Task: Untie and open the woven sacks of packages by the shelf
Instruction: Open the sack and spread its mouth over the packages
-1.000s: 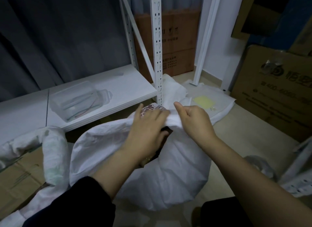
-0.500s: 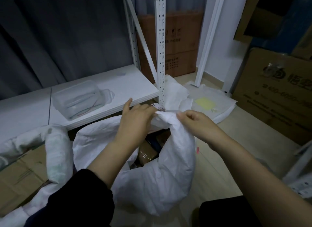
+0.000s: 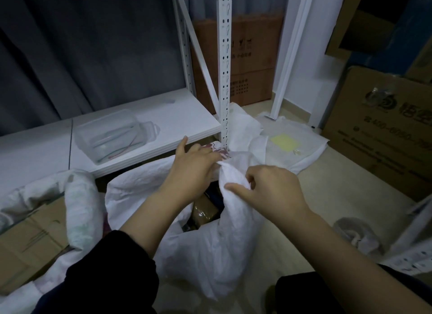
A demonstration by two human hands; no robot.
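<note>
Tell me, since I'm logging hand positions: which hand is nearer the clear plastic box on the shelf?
Left. The left hand grips the sack rim just right of the clear plastic box; the right hand pinches the rim farther right, nearer the floor side.

A: where are the hands rn?
B: both mid-frame, forearms coming up from the bottom edge. left hand (image 3: 195, 166) is palm down, fingers curled over bunched sack cloth, dark sleeve at the elbow. right hand (image 3: 268, 189) pinches the same cloth, thumb pointing left.
</note>
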